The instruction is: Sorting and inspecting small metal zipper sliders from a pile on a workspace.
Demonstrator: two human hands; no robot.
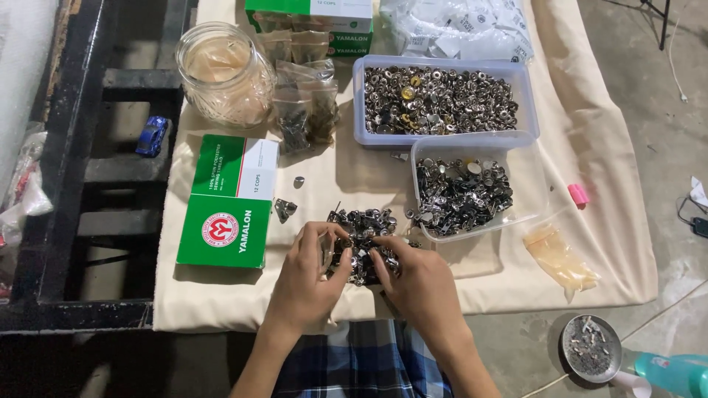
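Head view: both hands [306, 276] among metal fasteners [361, 225].

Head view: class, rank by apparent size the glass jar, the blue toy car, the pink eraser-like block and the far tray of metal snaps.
1. Far tray of metal snaps
2. Glass jar
3. Blue toy car
4. Pink block

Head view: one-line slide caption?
Left hand and right hand pick through a loose pile of small silver metal fasteners on a cream cloth.

Loose snap-button pile [363, 228] front-centre on cloth [605, 243]; two tubs [442, 99] behind-right, boxes [228, 199] left, glass jar [223, 74] behind boxes.
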